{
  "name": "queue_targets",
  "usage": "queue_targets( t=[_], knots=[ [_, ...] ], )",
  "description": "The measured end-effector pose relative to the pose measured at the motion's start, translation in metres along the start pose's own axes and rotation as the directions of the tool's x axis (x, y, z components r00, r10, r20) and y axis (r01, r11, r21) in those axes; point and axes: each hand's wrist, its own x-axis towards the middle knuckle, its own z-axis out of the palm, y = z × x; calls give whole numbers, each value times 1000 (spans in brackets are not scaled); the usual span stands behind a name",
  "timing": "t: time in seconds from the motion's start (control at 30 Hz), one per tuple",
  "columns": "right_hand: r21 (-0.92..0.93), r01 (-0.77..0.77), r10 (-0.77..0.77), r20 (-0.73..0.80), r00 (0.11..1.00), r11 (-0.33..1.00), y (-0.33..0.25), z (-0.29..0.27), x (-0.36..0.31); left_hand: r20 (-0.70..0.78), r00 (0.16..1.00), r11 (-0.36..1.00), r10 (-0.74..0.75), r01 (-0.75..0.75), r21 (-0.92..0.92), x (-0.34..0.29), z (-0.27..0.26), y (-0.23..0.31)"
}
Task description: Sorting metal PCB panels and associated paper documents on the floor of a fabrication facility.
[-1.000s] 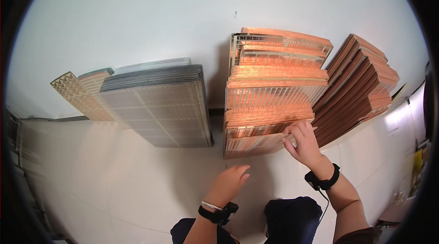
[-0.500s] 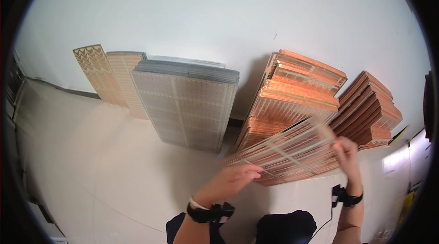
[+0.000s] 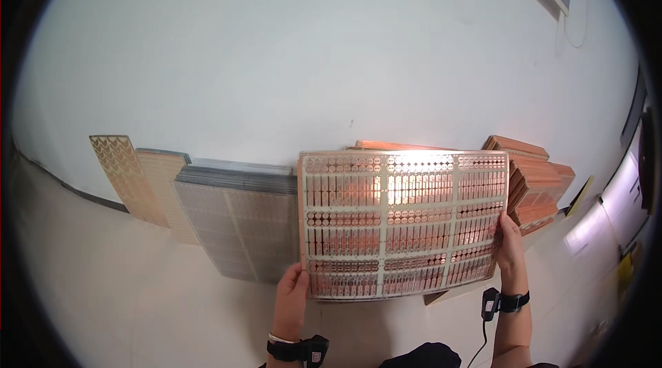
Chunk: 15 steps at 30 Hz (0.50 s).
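left hand [image 3: 291, 299] and right hand [image 3: 512, 249] pinch the copper panel [image 3: 403, 223] by its lower corners at frame centre; the thin sheet could flex or slip.

Copper-coloured rectangular patterned panel [image 3: 403, 223], held up, near centre: 1. Stacks of copper-coloured panels [image 3: 534, 178], far right: 2. Stack of grey rectangular panels [image 3: 238, 227], left of centre: 1. Pale gold patterned panel groups [image 3: 134, 175], far left: 2. Hands: 2.
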Motion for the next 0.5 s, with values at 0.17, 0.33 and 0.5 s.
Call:
queue_targets(
  t=[0.17,0.33,0.5],
  knots=[
    [31,19,-18,-22,1000,999,-1,4,-1,19,998,991,60,-57,-123,1,9,-2],
    [36,18,-18,12,1000,999,2,2,2,-43,995,985,89,-94,-142,3,18,-1],
    [55,10,-9,-21,1000,998,8,0,3,-35,991,986,130,-133,-105,3,16,-4]
  ],
)
